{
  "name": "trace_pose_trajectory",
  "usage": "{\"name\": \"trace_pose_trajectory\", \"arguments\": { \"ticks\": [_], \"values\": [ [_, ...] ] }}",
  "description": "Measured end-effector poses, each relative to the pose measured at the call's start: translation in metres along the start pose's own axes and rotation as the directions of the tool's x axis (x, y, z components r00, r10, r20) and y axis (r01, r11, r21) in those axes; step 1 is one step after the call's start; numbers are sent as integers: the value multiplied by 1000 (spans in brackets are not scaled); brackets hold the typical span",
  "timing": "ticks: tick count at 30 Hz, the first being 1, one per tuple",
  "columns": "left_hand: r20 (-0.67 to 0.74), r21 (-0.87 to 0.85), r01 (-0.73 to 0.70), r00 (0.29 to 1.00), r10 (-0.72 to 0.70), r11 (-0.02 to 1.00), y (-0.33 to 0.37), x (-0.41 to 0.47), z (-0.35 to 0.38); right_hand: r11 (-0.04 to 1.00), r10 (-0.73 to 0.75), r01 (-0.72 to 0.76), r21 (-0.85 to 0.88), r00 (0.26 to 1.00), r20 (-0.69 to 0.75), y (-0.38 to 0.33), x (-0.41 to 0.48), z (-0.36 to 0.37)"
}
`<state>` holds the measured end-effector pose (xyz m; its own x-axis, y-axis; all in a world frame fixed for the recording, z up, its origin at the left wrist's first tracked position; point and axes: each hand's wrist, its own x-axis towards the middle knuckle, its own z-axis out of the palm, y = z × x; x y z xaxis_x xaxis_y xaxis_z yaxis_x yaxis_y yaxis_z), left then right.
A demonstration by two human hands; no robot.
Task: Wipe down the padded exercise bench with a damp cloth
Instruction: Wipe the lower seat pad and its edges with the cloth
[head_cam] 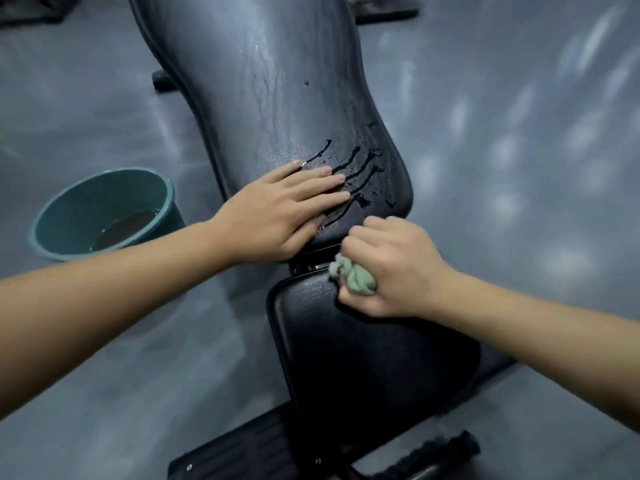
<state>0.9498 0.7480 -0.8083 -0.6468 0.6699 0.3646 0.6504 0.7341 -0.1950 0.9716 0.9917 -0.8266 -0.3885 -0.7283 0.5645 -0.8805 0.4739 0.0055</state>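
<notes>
The black padded bench has a long back pad (263, 81) running away from me and a shorter seat pad (363, 348) close to me. Water streaks and drops lie on the near end of the back pad. My left hand (277, 216) rests flat on that wet end, fingers straight. My right hand (391, 268) grips a balled-up pale green cloth (353, 277) at the far right corner of the seat pad, beside the gap between the two pads.
A teal bucket (104, 199) with a little water in it stands on the grey floor to the left of the bench. The bench's black base bar (249, 445) and a foot roller (433, 455) lie at the bottom of the view.
</notes>
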Motion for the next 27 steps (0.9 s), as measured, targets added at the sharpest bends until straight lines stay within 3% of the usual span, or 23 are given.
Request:
{"name": "trace_pose_trajectory", "arguments": {
  "ticks": [3,7,13,17,20,24,27],
  "values": [
    [-1,-49,26,1000,-26,998,0,0,-4,998,7,-6,57,1000,-15,-62,26,25],
    [47,-51,28,999,-25,998,-5,-2,-7,985,-163,159,62,985,60,-104,43,44],
    [28,-27,38,999,-37,999,3,-3,-7,962,-238,224,153,968,78,-28,15,7],
    [-17,-7,72,997,-73,997,12,-10,-3,997,-10,5,78,998,66,60,-23,-25],
    [-69,9,85,994,-84,996,16,-12,0,984,164,-163,65,986,-7,80,-41,-29],
    [-99,13,95,991,-93,995,16,-11,0,992,116,-120,-38,990,-84,39,-18,-12],
    [-92,0,87,992,-87,996,16,-10,-1,995,100,-102,-11,991,-91,-18,6,4]
  ]
}}
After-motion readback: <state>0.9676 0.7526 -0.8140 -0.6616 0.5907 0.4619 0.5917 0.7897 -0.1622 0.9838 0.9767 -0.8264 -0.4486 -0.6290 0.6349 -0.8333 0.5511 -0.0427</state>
